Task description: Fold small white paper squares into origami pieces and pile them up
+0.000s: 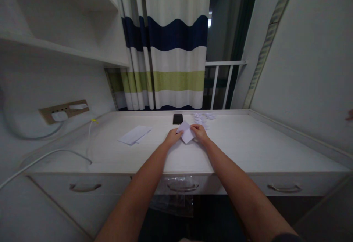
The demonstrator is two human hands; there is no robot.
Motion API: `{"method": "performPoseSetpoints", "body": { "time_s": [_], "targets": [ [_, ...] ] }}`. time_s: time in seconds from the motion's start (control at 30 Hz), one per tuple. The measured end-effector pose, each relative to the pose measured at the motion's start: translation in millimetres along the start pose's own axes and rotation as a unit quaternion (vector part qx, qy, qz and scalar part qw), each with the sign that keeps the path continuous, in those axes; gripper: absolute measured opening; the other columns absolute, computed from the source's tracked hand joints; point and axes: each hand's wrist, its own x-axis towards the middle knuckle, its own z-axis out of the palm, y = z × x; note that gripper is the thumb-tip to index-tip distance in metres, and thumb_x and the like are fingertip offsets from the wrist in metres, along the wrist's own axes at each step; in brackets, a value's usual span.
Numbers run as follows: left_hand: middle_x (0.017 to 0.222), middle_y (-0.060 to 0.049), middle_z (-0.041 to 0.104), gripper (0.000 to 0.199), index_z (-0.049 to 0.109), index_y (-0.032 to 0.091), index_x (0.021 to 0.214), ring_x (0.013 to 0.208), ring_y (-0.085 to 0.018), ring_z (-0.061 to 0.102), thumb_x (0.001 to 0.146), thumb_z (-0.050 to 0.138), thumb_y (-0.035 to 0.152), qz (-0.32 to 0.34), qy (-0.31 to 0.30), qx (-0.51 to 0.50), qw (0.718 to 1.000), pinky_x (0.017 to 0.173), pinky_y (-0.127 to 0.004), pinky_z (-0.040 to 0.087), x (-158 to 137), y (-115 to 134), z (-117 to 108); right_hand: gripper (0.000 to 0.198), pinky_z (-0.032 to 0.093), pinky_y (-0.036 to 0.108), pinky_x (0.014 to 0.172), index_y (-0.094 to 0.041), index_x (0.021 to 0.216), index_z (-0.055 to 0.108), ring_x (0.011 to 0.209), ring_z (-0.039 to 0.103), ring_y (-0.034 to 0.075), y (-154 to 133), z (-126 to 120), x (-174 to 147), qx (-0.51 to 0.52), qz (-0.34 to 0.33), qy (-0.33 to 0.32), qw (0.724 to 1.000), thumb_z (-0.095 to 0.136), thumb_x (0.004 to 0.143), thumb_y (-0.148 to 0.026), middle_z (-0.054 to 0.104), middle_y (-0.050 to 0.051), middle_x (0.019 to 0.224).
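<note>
Between my two hands, a small square sheet of white paper [186, 133] is held up over the desk, turned so that one corner points down. My left hand [173, 136] grips its left edge, thumb on the near face. At its upper right edge, my right hand [199, 132] pinches the paper with thumb and fingers. Behind the paper lies a dark phone-like flat object [178, 119]. Several small folded white paper pieces [200, 120] lie in a cluster just beyond my right hand. To the left rests a stack of flat white paper sheets [135, 134].
The white desk [248, 143] has a raised rim along the back and right. A grey cable [55, 152] runs over its left end, below a wall socket strip [64, 111]. A shelf [63, 51] overhangs the left. A striped curtain [176, 58] hangs behind.
</note>
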Motion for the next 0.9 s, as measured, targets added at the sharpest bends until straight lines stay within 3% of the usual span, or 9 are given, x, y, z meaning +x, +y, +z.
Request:
{"method": "performPoseSetpoints", "body": {
  "time_s": [0.47,0.57,0.7,0.9],
  "targets": [
    [0.05,-0.001,0.057,0.018,0.063,0.012,0.063,0.056,-0.014,0.054,0.073,0.055,0.025,-0.007,-0.028,0.018,0.999,0.055,-0.022,0.039,-3.1,7.1,-0.6,0.023,0.032,0.023,0.046,-0.015,0.056,0.061,0.049,0.047,0.013,0.0,1.2,-0.2,-0.018,0.001,0.018,1.0,0.051,0.063,-0.035,0.055,0.001,0.051],
    [0.061,-0.003,0.062,0.02,0.065,0.011,0.072,0.061,-0.015,0.056,0.071,0.058,0.029,-0.004,-0.053,-0.012,0.998,0.057,-0.023,0.041,-1.2,5.7,0.0,0.023,0.033,0.024,0.048,-0.015,0.056,0.061,0.052,0.048,0.013,1.0,0.4,0.6,-0.032,-0.015,0.028,0.999,0.05,0.063,-0.034,0.056,0.001,0.052],
    [0.081,-0.006,0.065,0.031,0.065,0.012,0.092,0.07,-0.014,0.058,0.071,0.059,0.034,0.003,-0.026,-0.115,0.993,0.059,-0.023,0.043,1.9,6.2,0.4,0.024,0.034,0.024,0.051,-0.015,0.055,0.061,0.054,0.048,0.013,1.6,0.3,-0.7,-0.071,-0.045,0.015,0.996,0.048,0.066,-0.032,0.056,0.001,0.053],
    [0.09,-0.006,0.061,0.042,0.06,0.016,0.101,0.062,-0.009,0.055,0.063,0.068,0.031,-0.006,-0.043,-0.145,0.988,0.054,-0.02,0.041,-1.4,9.2,2.5,0.024,0.037,0.024,0.055,-0.014,0.063,0.065,0.057,0.051,0.013,-2.7,2.5,-6.6,-0.131,-0.09,-0.047,0.986,0.047,0.071,-0.028,0.062,0.003,0.059]
  ]
}}
